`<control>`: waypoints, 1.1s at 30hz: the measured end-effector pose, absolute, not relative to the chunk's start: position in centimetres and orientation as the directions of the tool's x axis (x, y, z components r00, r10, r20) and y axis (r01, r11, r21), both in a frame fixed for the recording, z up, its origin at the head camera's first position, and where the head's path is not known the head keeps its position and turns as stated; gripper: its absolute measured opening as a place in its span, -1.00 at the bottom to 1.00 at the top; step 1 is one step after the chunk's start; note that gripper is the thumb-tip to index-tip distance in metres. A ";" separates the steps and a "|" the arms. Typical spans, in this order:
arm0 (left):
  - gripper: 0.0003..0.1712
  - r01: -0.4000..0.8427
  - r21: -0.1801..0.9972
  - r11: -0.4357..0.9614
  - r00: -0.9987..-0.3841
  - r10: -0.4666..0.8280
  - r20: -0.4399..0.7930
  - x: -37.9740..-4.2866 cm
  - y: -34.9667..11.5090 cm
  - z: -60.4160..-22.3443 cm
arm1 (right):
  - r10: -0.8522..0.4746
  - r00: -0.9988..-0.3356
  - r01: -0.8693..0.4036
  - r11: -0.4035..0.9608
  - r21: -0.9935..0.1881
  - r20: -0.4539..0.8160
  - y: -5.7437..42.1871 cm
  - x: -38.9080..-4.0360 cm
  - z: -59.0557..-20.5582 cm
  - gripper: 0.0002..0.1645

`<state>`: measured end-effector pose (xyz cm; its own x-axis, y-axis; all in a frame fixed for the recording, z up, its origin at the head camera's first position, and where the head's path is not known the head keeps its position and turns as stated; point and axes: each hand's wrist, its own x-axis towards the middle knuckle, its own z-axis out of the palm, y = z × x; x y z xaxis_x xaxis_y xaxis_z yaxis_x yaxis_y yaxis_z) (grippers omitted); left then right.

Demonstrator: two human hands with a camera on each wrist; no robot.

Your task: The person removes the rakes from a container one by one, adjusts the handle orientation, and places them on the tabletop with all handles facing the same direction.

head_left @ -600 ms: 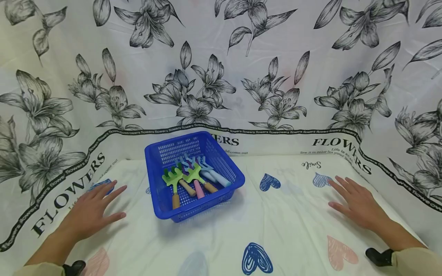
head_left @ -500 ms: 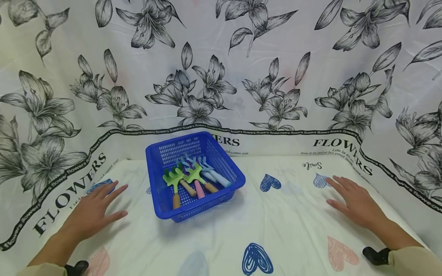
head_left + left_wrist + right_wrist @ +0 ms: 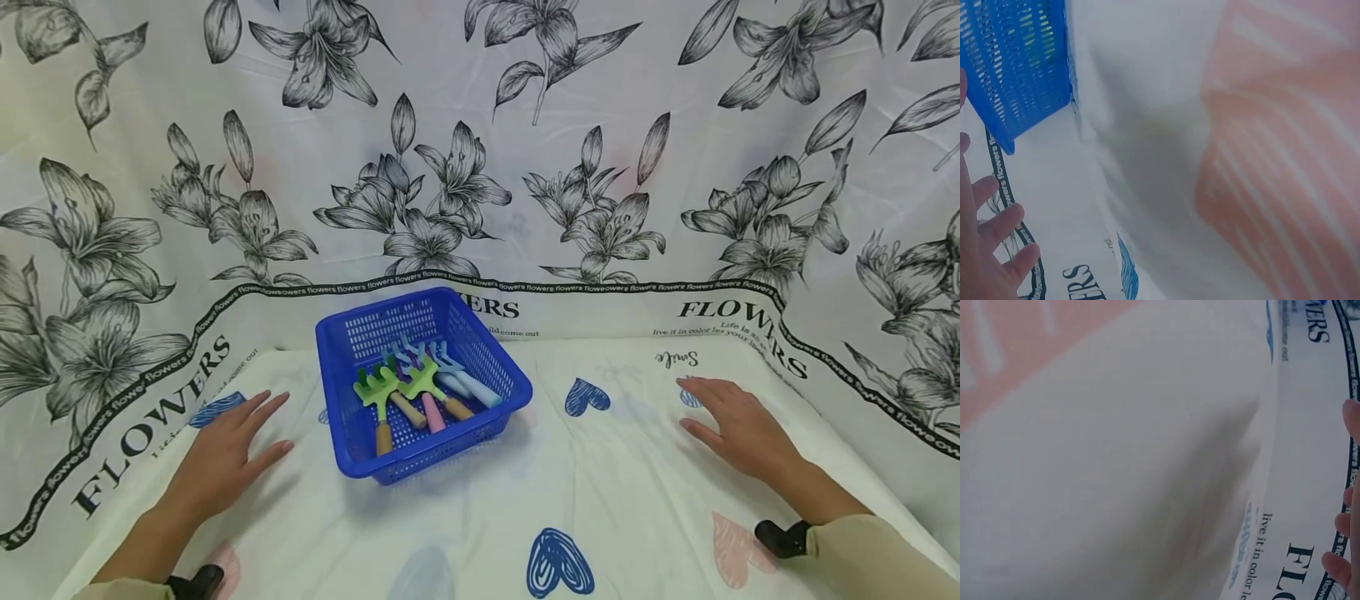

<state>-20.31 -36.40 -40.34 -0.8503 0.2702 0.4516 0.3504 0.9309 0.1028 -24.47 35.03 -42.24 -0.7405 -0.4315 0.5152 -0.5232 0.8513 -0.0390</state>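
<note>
A blue plastic basket (image 3: 435, 446) sits left of centre on the cloth, holding several small toy hand rakes. Two green rakes (image 3: 377, 388) lie on top, with wooden handles. Beneath or beside them are a pink handle (image 3: 432, 413), another wooden handle (image 3: 408, 410) and light blue rakes (image 3: 477, 388), partly covering one another. My left hand (image 3: 223, 457) is held left of the basket, fingers extended and apart from it. Well to the basket's right, my right hand (image 3: 746, 429) is over the cloth with fingers extended. Neither hand holds anything. The left wrist view shows the basket's perforated side (image 3: 1029, 75) beyond my fingers.
A white cloth (image 3: 480, 533) printed with blue and pink hearts covers the table. Behind it and at both sides hangs a white curtain (image 3: 480, 242) with black flower drawings. The basket's back edge is close to this curtain.
Both hands have moved inward, the left one to the right and the right one to the left. The basket and its rakes stay where they were.
</note>
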 end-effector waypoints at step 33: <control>-0.26 0.260 0.332 0.907 -0.925 0.135 0.355 -22.9 -31.1 -39.3 | -0.497 -0.661 -0.637 0.767 -0.071 0.563 26.0 -25.2 -40.6 -0.25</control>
<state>-22.91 -31.07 -39.26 -0.9251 0.1354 0.3547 0.2599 0.9068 0.3318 -25.19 26.04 -40.58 -0.6607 -0.4967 0.5628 -0.6373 0.7674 -0.0709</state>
